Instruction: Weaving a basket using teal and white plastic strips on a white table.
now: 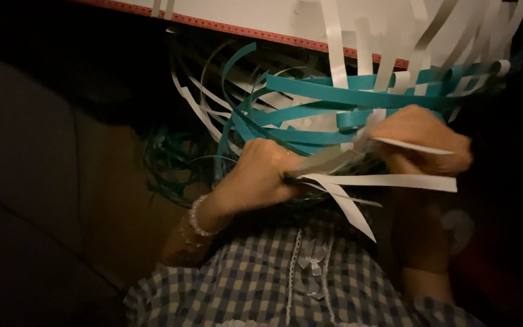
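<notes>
1. White paper strips [388, 180]: bundle held between both hands, centre-right of view, above the lap. Several ends fan out to the right and downward; one strip [416, 146] sticks out right from the upper hand.
2. Left hand [261, 175]: fist closed round the strip bundle, knuckles up, fingers [273, 158] curled tight and pressed together. Beaded bracelet [198, 217] on the wrist.
3. Right hand [419, 136]: just beside the left, closed over the same bundle; fingers pinching the strips, thumb side blurred, exact grip pts unclear.
4. Grey flat piece [322, 162] runs between the two hands; kind can't be told, too dim.
5. Teal paper strips [334, 97]: loose tangle behind and above the hands, mixed w/ more white strips [334, 42] hanging from above.
6. White board w/ red patterned edge [243, 15]: across top of view, strips lying over it.
7. Checked blue-and-cream garment [261, 284] w/ lace trim and small bow, bottom centre, below the hands.
8. Lighting poor; left side of view dark, nothing legible there.
</notes>
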